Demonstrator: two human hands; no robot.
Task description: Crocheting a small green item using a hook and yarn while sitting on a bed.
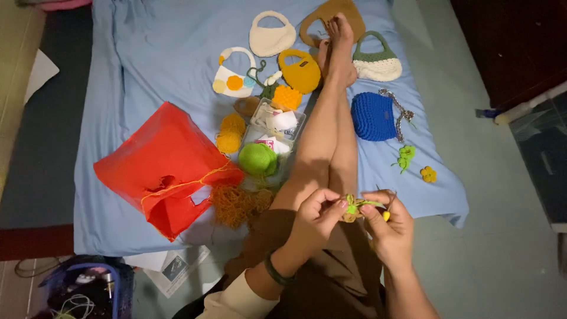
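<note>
Green crochet piece point(352, 207), small, soft and light, sits above the lap, pinched at its edges by the left hand point(316, 215) and right hand point(393, 227), best held gently.

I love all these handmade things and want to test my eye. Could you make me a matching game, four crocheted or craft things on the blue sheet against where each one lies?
Things:
1. Blue crocheted purse with a metal chain
2. Red plastic bag
3. Green ball of yarn
4. Small green and tan crocheted piece

Places:
A. Beside the clear plastic box, left of the legs
B. Between the fingers of both hands
C. Right of the legs, near the ankle
D. Far left of the sheet, over loose orange yarn

Pairs: 1-C, 2-D, 3-A, 4-B
</note>
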